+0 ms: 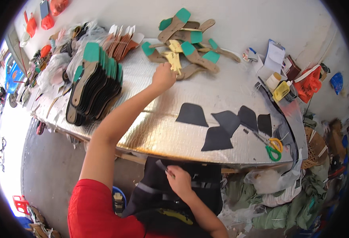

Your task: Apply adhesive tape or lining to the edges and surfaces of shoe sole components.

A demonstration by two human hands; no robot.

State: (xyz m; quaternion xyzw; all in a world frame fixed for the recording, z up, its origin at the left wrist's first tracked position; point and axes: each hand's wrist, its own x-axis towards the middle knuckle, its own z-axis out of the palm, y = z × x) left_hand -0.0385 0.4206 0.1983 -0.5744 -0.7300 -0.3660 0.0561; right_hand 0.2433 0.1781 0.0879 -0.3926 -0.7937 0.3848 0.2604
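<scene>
My left hand [164, 76] stretches across the silver-covered table, its fingers closed on a pale yellow cut-out piece [174, 62] beside scattered brown insole boards [200, 59] with green ends. Another yellow piece [175, 46] lies just beyond it. Close to my body, below the table edge, my right hand [179, 181] grips a small dark piece [161, 165], partly hidden by the fingers. Several black trapezoid-like pieces [192, 114] lie flat on the table between the boards and the front edge.
At the left stands a tall stack of insole boards [93, 85] with green ends, beside plastic bags [55, 73] and brown pieces [123, 43]. Scissors [274, 146] with yellow and green handles lie at the right. A clipboard [275, 55] and yellow container [281, 91] stand behind.
</scene>
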